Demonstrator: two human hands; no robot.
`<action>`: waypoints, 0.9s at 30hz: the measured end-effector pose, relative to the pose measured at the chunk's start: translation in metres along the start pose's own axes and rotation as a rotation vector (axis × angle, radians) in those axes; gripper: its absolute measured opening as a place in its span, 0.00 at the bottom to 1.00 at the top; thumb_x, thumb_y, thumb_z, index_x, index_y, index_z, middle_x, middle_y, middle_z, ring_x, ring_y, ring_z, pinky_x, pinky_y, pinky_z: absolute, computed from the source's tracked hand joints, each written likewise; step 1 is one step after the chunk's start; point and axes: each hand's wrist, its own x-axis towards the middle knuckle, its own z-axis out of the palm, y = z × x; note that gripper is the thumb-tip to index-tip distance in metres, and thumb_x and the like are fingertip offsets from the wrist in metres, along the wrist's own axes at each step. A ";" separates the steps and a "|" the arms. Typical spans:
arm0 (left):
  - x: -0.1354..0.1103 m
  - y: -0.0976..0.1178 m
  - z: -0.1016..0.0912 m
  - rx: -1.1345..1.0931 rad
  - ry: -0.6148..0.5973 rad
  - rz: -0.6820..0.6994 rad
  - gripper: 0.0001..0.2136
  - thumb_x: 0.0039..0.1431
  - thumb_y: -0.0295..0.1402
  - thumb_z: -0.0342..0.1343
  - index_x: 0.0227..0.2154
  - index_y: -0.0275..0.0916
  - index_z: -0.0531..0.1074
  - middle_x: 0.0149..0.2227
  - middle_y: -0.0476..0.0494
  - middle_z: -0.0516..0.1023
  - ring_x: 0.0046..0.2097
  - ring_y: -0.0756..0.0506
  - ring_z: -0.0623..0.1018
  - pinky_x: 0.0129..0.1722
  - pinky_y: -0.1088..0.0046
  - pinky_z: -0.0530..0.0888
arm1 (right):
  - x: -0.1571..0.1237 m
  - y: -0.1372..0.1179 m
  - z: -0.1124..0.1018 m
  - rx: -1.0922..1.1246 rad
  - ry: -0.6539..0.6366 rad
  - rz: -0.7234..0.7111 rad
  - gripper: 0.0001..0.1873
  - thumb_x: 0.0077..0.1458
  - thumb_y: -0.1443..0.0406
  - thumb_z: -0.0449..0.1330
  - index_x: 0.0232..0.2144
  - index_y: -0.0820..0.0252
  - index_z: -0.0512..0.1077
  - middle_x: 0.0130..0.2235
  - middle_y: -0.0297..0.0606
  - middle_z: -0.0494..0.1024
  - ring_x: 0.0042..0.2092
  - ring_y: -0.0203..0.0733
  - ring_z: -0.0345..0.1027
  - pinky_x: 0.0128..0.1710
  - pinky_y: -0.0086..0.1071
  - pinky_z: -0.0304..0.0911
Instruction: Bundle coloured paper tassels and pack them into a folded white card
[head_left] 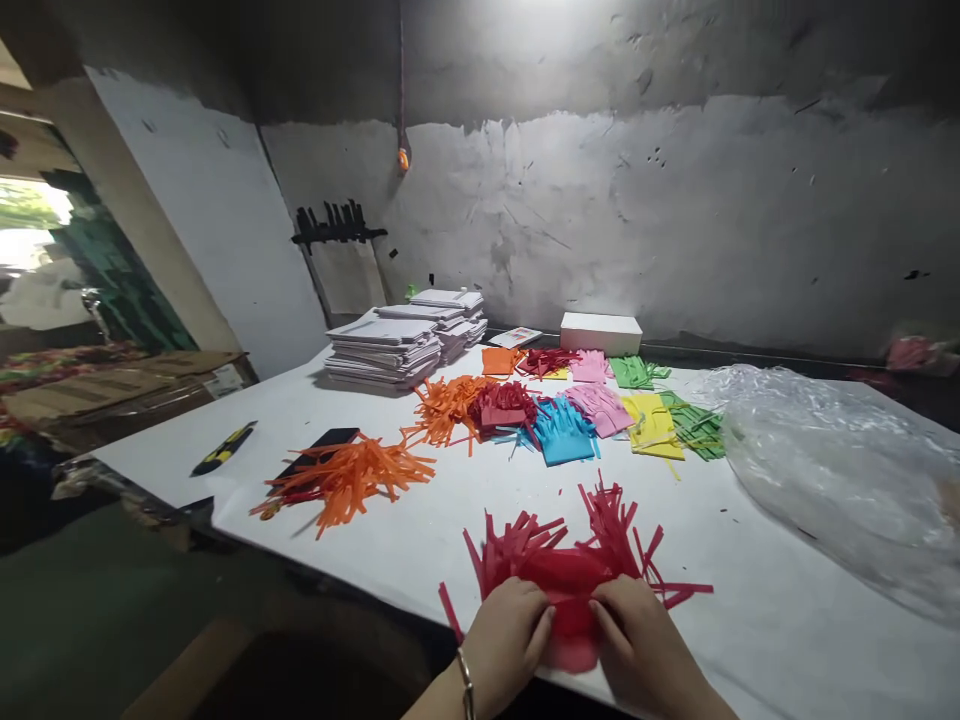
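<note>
A red sheet of fringed tissue paper lies at the table's front edge, its cut strips fanning out to the back left and back right. My left hand pinches its left side between thumb and fingers. On the right side, my right hand grips the same sheet in a similar pinch. The uncut red middle stretches between both hands, and its near end reaches the table edge. Loose red strips stick out past the right hand.
Behind the hands lie orange fringed paper, blue fringed paper, yellow paper and green fringe. A yellow-black cutter knife rests at left. Stacked white packets, a white box and clear plastic bags stand around.
</note>
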 end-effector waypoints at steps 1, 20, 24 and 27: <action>0.007 -0.001 -0.004 0.007 -0.052 -0.049 0.10 0.60 0.26 0.51 0.25 0.40 0.74 0.27 0.48 0.79 0.30 0.45 0.76 0.31 0.70 0.68 | 0.008 -0.001 -0.003 0.014 -0.045 0.063 0.14 0.63 0.67 0.50 0.27 0.56 0.71 0.31 0.36 0.77 0.34 0.42 0.70 0.35 0.34 0.61; 0.031 -0.013 0.001 0.384 -0.003 0.298 0.04 0.63 0.31 0.56 0.31 0.40 0.71 0.33 0.48 0.75 0.36 0.44 0.71 0.42 0.63 0.62 | 0.054 0.014 -0.006 -0.382 -0.333 0.244 0.11 0.64 0.68 0.49 0.39 0.58 0.72 0.33 0.41 0.81 0.32 0.47 0.76 0.27 0.33 0.55; 0.030 -0.019 0.006 0.384 0.060 0.316 0.08 0.65 0.28 0.52 0.30 0.40 0.70 0.31 0.48 0.75 0.34 0.44 0.71 0.47 0.60 0.60 | 0.043 0.015 -0.002 -0.407 0.110 -0.092 0.12 0.58 0.74 0.53 0.41 0.58 0.72 0.39 0.43 0.78 0.40 0.48 0.72 0.43 0.41 0.61; 0.030 -0.019 0.008 0.307 0.118 0.300 0.10 0.66 0.28 0.49 0.27 0.40 0.69 0.29 0.48 0.74 0.33 0.45 0.70 0.48 0.60 0.60 | 0.035 0.010 0.007 -0.290 0.210 -0.412 0.08 0.59 0.72 0.54 0.32 0.58 0.70 0.33 0.37 0.76 0.38 0.44 0.67 0.54 0.44 0.54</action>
